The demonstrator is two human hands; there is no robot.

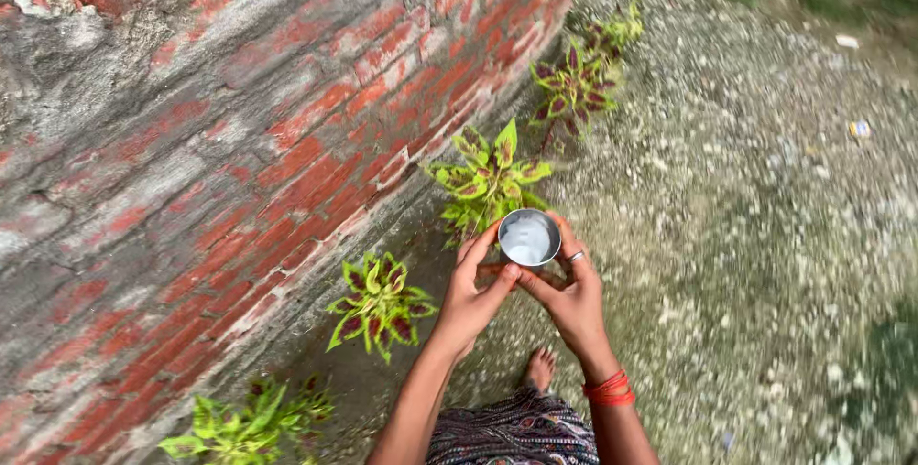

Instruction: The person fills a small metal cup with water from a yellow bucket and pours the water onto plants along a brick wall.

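Steel cup (pixel 529 237), filled w/ pale liquid: rigid, smooth, likely slippery, spill-prone; take hold at side wall, keep upright. Grip: left hand (pixel 475 291) and right hand (pixel 571 295) both closed round cup. Coleus plant (pixel 490 181) just beyond grip; brick wall (pixel 191 140) to left.

Brick wall (pixel 191 140) and plants (pixel 488 183) crowd the left; open gravel ground (pixel 746 236) lies right.
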